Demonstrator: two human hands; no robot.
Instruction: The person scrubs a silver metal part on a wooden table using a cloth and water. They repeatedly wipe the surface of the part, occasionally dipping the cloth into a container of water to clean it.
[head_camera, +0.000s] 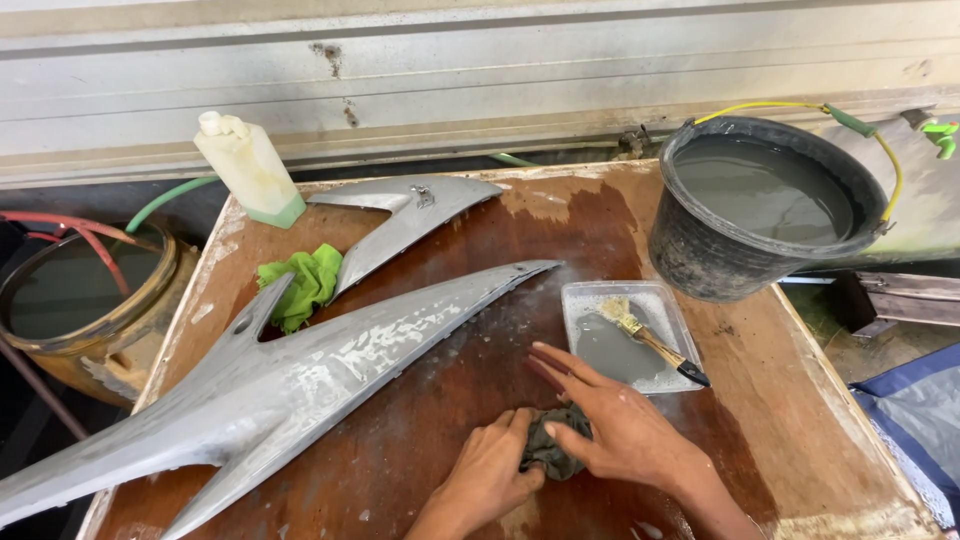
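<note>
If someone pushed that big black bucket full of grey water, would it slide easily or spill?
The black bucket looks nearly full of grey water, so it is probably heavy and slow to slide. The water would likely slosh over the rim. It stands near the wet wooden table's edge.

Small dark grey-green rag (552, 448), wet and crumpled, bunched on the wet brown tabletop (420, 420), near edge
</note>
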